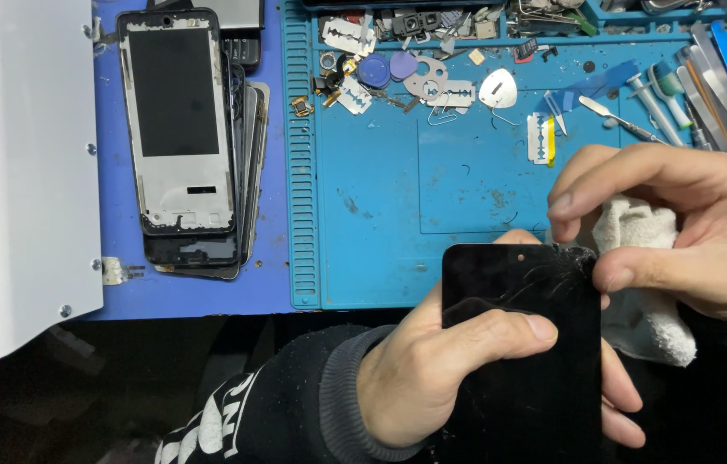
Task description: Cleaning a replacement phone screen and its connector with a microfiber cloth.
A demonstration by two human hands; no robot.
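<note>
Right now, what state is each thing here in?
Screen: cracked at its top right corner, held upright.
Left hand: grip shut on the screen.
Right hand: holds the cloth at the cracked corner.
Frames: stacked, stripped.
Blades: loose on the mat.

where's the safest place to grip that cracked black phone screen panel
Grip the cracked black glass phone panel by its long side edges around the middle, coming from below and from the left, as the left hand does with its thumb across the face. The cracks fan out from the top right corner, where the right hand holds a white cloth, so avoid that corner.
</note>
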